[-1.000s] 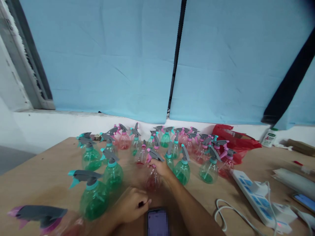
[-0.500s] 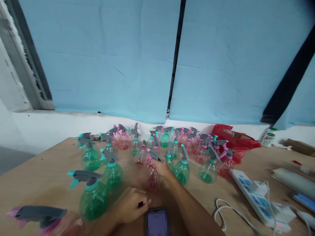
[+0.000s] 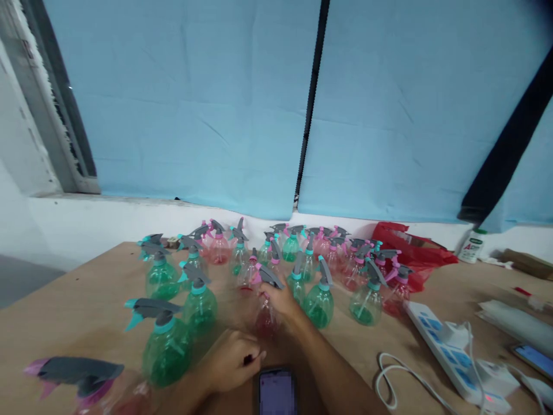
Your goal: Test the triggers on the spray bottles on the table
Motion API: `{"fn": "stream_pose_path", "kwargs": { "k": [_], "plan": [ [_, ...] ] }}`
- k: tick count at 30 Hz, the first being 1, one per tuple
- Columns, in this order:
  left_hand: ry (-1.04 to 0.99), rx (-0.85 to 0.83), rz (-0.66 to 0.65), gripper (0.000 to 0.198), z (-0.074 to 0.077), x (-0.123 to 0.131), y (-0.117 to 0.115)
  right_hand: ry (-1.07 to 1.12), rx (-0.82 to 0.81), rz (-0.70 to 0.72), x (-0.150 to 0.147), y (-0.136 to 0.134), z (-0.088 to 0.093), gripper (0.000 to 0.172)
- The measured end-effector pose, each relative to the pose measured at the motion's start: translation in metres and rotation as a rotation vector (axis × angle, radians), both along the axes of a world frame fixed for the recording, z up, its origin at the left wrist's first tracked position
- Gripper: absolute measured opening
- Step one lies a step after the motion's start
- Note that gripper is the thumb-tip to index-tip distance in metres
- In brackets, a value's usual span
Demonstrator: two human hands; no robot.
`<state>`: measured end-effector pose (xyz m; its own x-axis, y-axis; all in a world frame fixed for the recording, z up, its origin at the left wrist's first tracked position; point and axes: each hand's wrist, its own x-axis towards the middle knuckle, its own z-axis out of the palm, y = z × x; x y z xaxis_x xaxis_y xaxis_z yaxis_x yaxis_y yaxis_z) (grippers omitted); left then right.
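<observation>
My right hand (image 3: 280,300) is stretched forward and closed around the neck of a pink spray bottle (image 3: 265,320) with a grey trigger head, standing on the wooden table (image 3: 73,311). My left hand (image 3: 231,363) rests near the front edge in a loose fist with a small dark thing pinched at the fingertips; I cannot make out what it is. A phone (image 3: 277,392) with a lit screen lies just right of that hand. Several green and pink spray bottles stand around, the nearest a green bottle (image 3: 166,351) left of my left hand.
A pink bottle's grey trigger (image 3: 82,374) pokes in at the lower left. A white power strip (image 3: 449,349) with cables lies at the right, with a red plastic bag (image 3: 415,251), a white tub (image 3: 473,245) and another phone (image 3: 533,357). Blue sheets cover the window behind.
Both hands keep their places; the right hand stays on the pink bottle. The view has shifted slightly.
</observation>
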<state>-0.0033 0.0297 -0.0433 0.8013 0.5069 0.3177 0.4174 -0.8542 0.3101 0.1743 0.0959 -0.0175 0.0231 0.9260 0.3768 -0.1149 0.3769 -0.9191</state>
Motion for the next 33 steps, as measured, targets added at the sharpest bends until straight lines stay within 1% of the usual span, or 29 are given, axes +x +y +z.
{"fn": "stream_pose_path", "kwargs": {
  "k": [2,4,7,10,11,13,14,15,17,19,22,25,28,31,33],
  "plan": [
    [0.005,-0.001,0.004,0.039,0.000,0.000,0.000,0.003,0.056,0.058,-0.001,-0.007,0.007,0.020],
    [0.011,-0.001,0.006,0.039,0.000,0.000,0.000,0.046,0.111,0.060,-0.001,-0.013,0.018,0.024],
    [0.036,0.012,0.005,0.038,0.000,0.000,-0.001,0.094,0.185,-0.051,-0.004,-0.015,0.045,0.021],
    [0.058,0.026,0.006,0.037,0.000,0.000,-0.002,0.128,0.273,-0.195,-0.019,-0.005,0.078,0.010],
    [0.065,0.027,0.007,0.037,0.000,0.000,-0.002,0.136,0.314,-0.243,-0.026,0.001,0.087,0.009],
    [0.081,0.030,0.011,0.036,0.000,-0.001,-0.003,0.099,0.384,-0.295,-0.045,0.014,0.100,0.010],
    [0.093,0.035,0.019,0.035,-0.001,-0.001,-0.003,0.072,0.406,-0.299,-0.055,0.020,0.103,0.012],
    [0.108,0.040,0.030,0.035,-0.001,-0.001,-0.003,0.044,0.418,-0.293,-0.066,0.027,0.104,0.013],
    [0.145,0.048,0.064,0.034,-0.002,-0.001,-0.003,0.008,0.416,-0.271,-0.086,0.037,0.098,0.013],
    [0.181,0.040,0.091,0.031,-0.002,0.000,-0.004,-0.004,0.391,-0.248,-0.103,0.045,0.086,0.014],
    [0.193,0.019,0.084,0.025,0.000,0.000,-0.005,-0.025,0.343,-0.194,-0.121,0.053,0.064,0.019],
    [0.179,0.018,0.068,0.025,0.001,0.001,-0.005,-0.059,0.296,-0.144,-0.127,0.061,0.043,0.022],
    [0.163,0.005,0.054,0.023,0.000,0.001,-0.004,-0.087,0.230,-0.085,-0.125,0.069,0.029,0.025],
    [0.158,-0.005,0.053,0.022,-0.002,0.000,-0.003,-0.130,0.165,-0.030,-0.121,0.072,0.022,0.031],
    [0.166,-0.008,0.060,0.022,-0.003,0.000,-0.003,-0.140,0.136,-0.042,-0.118,0.070,0.022,0.044]
  ]
}}
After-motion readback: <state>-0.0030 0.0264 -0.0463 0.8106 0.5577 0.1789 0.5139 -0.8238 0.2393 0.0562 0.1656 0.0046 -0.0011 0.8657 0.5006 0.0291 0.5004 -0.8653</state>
